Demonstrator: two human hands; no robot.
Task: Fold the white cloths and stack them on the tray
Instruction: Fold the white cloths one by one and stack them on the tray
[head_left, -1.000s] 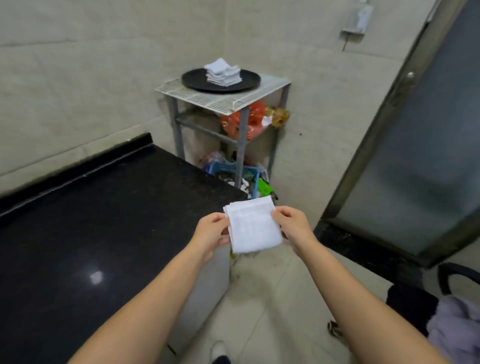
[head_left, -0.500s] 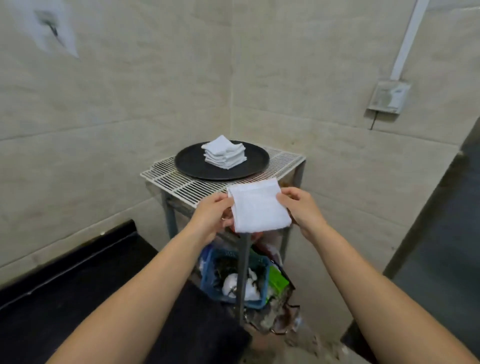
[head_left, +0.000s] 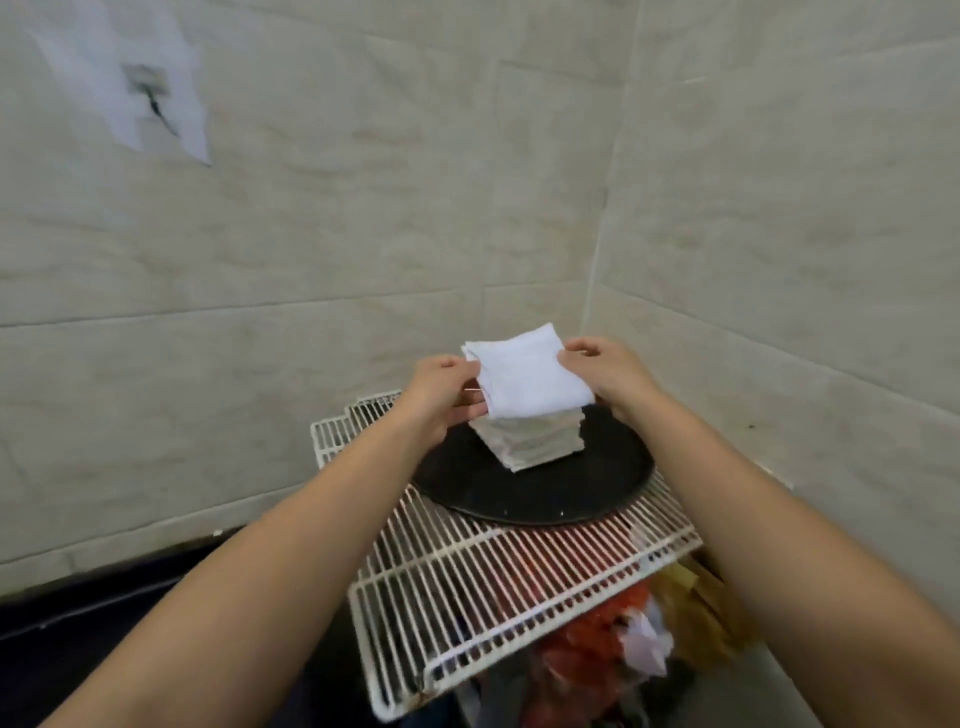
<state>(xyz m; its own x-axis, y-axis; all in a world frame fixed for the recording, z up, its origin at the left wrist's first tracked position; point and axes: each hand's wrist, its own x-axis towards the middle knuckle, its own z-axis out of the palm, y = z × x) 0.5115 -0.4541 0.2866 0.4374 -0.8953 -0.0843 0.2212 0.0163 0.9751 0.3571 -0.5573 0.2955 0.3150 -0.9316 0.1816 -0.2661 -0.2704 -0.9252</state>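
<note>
Since half a second ago, both hands have carried the cloth (head_left: 527, 376) forward until it hovers right over the stack (head_left: 530, 441) on the tray (head_left: 540, 493). Left hand (head_left: 441, 392) pinches the cloth's 9 o'clock edge and right hand (head_left: 605, 376) pinches its 3 o'clock edge, a two-sided hold that likely keeps the folds flat and square for laying down. Whether the cloth already touches the stack cannot be told. It is soft, white, woven and folded into a square; the stack shows layered edges. Round, dark and smooth, the tray sits on a white wire rack (head_left: 493, 582) in a tiled corner.
</note>
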